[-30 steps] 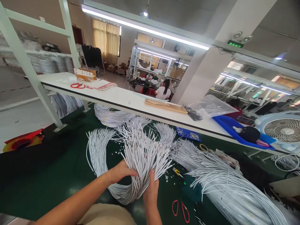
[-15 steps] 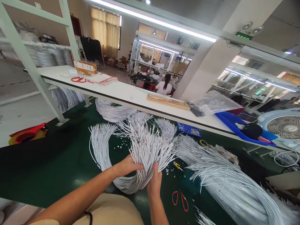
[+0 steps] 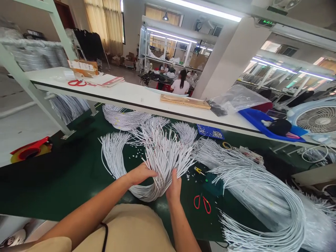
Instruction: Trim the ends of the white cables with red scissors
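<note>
A thick bundle of white cables (image 3: 165,154) curves round on the green work surface (image 3: 78,189), its many cut ends fanning upward. My left hand (image 3: 141,174) is wrapped round the bundle from the left, thumb lying across the front. On the right side my right hand (image 3: 174,185) grips the same bundle, thumb pointing up; its other fingers are hidden behind the cables. The bundle's other end (image 3: 112,150) spreads out to the left. Red-handled scissors (image 3: 202,204) lie to the right of my right hand, with yellow-handled cutters (image 3: 198,170) beyond them.
More cable bundles lie behind (image 3: 126,117) and a large plastic-wrapped one (image 3: 259,189) at right. A blue tray (image 3: 210,131) holds small parts. A white shelf (image 3: 141,94) crosses behind, carrying a wooden board (image 3: 185,101). A fan (image 3: 317,120) stands at right. A person (image 3: 180,84) sits further back.
The view has shifted, so the shelf and room sit higher and slightly left, and more cable shows at lower right. Both hands keep their hold on the cable bundle.
</note>
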A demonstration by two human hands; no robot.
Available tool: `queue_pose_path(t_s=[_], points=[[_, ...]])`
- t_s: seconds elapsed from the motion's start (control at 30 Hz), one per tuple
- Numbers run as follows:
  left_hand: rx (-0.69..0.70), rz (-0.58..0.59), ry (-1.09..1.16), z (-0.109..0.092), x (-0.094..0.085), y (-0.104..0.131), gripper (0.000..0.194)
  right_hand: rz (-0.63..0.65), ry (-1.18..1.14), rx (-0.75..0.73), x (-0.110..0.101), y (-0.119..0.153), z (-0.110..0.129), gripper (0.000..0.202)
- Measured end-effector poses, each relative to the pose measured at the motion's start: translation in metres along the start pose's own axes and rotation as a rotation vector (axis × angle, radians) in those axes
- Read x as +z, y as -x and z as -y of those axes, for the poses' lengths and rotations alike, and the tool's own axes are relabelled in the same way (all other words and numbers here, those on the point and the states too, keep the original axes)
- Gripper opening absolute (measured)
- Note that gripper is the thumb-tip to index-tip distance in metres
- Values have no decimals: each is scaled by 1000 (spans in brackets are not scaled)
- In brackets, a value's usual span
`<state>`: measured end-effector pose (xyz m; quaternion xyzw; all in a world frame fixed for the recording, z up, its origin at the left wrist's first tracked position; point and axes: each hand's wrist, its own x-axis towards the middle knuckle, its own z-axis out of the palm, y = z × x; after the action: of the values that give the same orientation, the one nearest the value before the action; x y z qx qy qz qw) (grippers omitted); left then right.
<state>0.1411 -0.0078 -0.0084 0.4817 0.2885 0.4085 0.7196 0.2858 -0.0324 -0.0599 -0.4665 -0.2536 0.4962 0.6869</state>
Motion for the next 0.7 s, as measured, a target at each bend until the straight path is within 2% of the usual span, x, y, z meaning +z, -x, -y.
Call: queue_pose_path(t_s=[0.23, 0.57, 0.7], points=[[-28, 34, 255, -3, 4, -1, 45, -6, 16, -9, 6, 4, 8, 53], [-62, -4, 276, -4, 2, -3, 49, 19, 59, -33, -2, -1, 0, 54], [-67, -6, 271, -7, 2, -4, 48, 82, 58, -56, -5, -2, -5, 50]])
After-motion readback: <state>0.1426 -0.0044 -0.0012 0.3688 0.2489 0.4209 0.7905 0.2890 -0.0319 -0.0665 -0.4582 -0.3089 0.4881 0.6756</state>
